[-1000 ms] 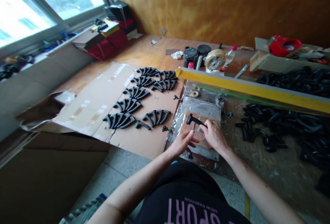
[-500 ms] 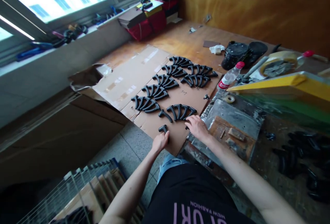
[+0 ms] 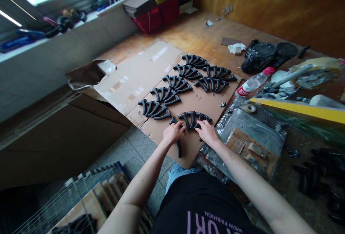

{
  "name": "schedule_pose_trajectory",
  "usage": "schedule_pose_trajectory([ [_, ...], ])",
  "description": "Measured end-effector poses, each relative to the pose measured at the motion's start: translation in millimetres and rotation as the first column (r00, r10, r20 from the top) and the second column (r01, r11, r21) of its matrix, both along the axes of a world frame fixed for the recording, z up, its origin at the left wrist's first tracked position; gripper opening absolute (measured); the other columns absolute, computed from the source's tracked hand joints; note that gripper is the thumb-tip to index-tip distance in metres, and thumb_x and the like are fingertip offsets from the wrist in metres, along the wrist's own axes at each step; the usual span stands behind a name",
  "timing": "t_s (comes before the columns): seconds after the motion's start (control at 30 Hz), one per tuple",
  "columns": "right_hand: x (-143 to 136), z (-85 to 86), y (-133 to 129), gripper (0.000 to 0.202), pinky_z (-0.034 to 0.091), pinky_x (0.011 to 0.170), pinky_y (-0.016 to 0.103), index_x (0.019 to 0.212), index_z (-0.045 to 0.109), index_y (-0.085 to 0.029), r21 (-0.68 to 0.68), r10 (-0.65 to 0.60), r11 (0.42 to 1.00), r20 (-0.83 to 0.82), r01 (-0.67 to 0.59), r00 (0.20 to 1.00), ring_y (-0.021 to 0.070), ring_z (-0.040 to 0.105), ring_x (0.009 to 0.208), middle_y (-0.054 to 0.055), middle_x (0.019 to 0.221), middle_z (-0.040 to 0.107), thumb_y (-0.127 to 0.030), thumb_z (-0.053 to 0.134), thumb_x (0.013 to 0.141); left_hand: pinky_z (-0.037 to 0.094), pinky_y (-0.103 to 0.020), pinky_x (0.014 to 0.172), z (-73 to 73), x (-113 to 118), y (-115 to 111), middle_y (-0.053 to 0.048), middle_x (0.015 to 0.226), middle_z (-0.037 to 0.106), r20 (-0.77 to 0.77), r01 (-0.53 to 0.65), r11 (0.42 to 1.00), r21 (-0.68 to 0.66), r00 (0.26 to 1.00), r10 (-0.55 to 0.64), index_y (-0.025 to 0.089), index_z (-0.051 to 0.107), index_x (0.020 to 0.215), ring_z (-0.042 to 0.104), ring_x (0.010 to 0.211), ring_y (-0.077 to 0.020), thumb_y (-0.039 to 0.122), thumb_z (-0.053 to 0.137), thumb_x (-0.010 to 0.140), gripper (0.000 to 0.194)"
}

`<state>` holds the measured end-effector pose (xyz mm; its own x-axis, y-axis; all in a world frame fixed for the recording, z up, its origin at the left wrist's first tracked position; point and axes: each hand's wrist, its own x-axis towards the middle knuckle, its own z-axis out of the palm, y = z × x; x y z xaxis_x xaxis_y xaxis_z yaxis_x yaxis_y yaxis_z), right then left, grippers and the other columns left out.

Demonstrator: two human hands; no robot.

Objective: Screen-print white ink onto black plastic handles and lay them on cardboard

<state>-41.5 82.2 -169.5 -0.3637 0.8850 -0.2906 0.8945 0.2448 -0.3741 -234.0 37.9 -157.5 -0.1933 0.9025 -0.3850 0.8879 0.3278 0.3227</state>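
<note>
Curved black handle-like parts lie in fanned rows on a cardboard sheet (image 3: 151, 128). My left hand (image 3: 174, 132) is closed on a black part (image 3: 172, 120) near the sheet's front edge; another black piece (image 3: 179, 149) shows just below that hand. To the right, my right hand (image 3: 207, 132) has its fingers bent at the lower end of the nearest fan of black parts (image 3: 192, 119). Its fingertips cover part of that fan, and what they grip is hard to tell.
A bottle with a red cap (image 3: 254, 82) lies right of the cardboard, near black containers (image 3: 260, 56) and a yellow-edged board (image 3: 302, 110). A metal plate (image 3: 242, 115) is beside my right forearm. A wire rack (image 3: 81, 191) stands lower left.
My left hand has moved up and right, from one black part to the piece beside the nearest fan. My right hand stays near the fan's right side. The camera view has shifted slightly.
</note>
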Motion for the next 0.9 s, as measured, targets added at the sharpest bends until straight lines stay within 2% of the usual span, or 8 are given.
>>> schedule_pose_trajectory([
  [0.13, -7, -5.4, 6, 0.040, 0.043, 0.093, 0.035, 0.131, 0.057, -0.021, -0.031, -0.030, 0.999, 0.007, 0.030, 1.000, 0.0249, 0.060, 0.106, 0.011, 0.123, 0.061, -0.032, 0.056, 0.092, 0.046, -0.031, 0.091, -14.9, 7, 17, -0.010, 0.103, 0.070, 0.079, -0.048, 0.999, -0.001, 0.996, 0.048, 0.025, 0.071, 0.112, 0.066, 0.099, -0.0217, 0.048, 0.044, 0.094, 0.040],
  [0.27, -4, -16.0, 16, 0.040, 0.040, 0.097, 0.036, 0.131, 0.057, -0.018, -0.008, -0.070, 0.998, -0.035, 0.069, 0.997, 0.0248, 0.058, 0.111, 0.012, 0.122, 0.063, -0.030, 0.054, 0.092, 0.046, -0.030, 0.092, -19.9, 19, 27, -0.010, 0.100, 0.070, 0.140, -0.091, 0.995, 0.045, 0.987, 0.084, 0.022, 0.071, 0.110, 0.065, 0.096, -0.0208, 0.043, 0.047, 0.093, 0.037],
  [0.33, -1, -21.7, 25, 0.043, 0.039, 0.098, 0.037, 0.132, 0.055, -0.016, 0.004, -0.106, 0.994, -0.036, 0.106, 0.994, 0.0254, 0.057, 0.112, 0.013, 0.123, 0.063, -0.030, 0.054, 0.092, 0.046, -0.030, 0.090, -21.9, 27, 39, -0.011, 0.100, 0.068, 0.178, -0.121, 0.989, 0.081, 0.979, 0.105, 0.020, 0.071, 0.111, 0.065, 0.092, -0.0200, 0.042, 0.049, 0.092, 0.036],
  [0.5, 5, -29.5, 63, 0.049, 0.037, 0.100, 0.039, 0.137, 0.050, -0.013, 0.020, -0.210, 0.977, -0.013, 0.211, 0.978, 0.0273, 0.056, 0.116, 0.016, 0.130, 0.059, -0.032, 0.053, 0.092, 0.046, -0.031, 0.094, -27.9, 44, 96, -0.012, 0.107, 0.064, 0.221, -0.112, 0.980, 0.165, 0.972, 0.074, 0.019, 0.070, 0.112, 0.064, 0.097, -0.0207, 0.041, 0.054, 0.089, 0.036],
  [0.6, 6, -28.2, 87, 0.053, 0.037, 0.101, 0.040, 0.139, 0.047, -0.010, 0.030, -0.284, 0.958, -0.007, 0.284, 0.959, 0.0291, 0.056, 0.116, 0.018, 0.131, 0.057, -0.032, 0.054, 0.091, 0.043, -0.032, 0.099, -29.5, 51, 133, -0.013, 0.109, 0.063, 0.223, -0.077, 0.978, 0.192, 0.974, 0.033, 0.018, 0.069, 0.114, 0.062, 0.106, -0.0229, 0.040, 0.056, 0.088, 0.036],
  [0.7, 3, -25.2, 107, 0.055, 0.037, 0.103, 0.040, 0.139, 0.047, -0.009, 0.035, -0.316, 0.948, -0.032, 0.317, 0.948, 0.0296, 0.055, 0.119, 0.019, 0.132, 0.056, -0.032, 0.056, 0.090, 0.042, -0.032, 0.101, -29.7, 53, 159, -0.014, 0.109, 0.064, 0.223, -0.059, 0.976, 0.208, 0.975, 0.012, 0.017, 0.068, 0.115, 0.060, 0.109, -0.0237, 0.040, 0.056, 0.088, 0.038],
  [0.8, -1, -22.0, 119, 0.054, 0.035, 0.107, 0.042, 0.137, 0.052, -0.012, 0.033, -0.327, 0.943, -0.084, 0.331, 0.941, 0.0303, 0.052, 0.123, 0.018, 0.134, 0.054, -0.032, 0.061, 0.088, 0.043, -0.034, 0.100, -29.7, 50, 171, -0.015, 0.109, 0.064, 0.218, -0.055, 0.974, 0.219, 0.976, 0.006, 0.016, 0.067, 0.117, 0.061, 0.108, -0.0243, 0.039, 0.055, 0.089, 0.038],
  [0.9, 0, -16.6, 116, 0.055, 0.034, 0.111, 0.042, 0.136, 0.053, -0.012, 0.009, -0.339, 0.939, -0.166, 0.345, 0.926, 0.0312, 0.044, 0.133, 0.021, 0.148, 0.038, -0.028, 0.064, 0.085, 0.043, -0.036, 0.102, -28.3, 43, 165, -0.015, 0.115, 0.063, 0.219, -0.013, 0.969, 0.247, 0.975, -0.043, 0.016, 0.065, 0.119, 0.059, 0.111, -0.0244, 0.036, 0.056, 0.088, 0.038],
])
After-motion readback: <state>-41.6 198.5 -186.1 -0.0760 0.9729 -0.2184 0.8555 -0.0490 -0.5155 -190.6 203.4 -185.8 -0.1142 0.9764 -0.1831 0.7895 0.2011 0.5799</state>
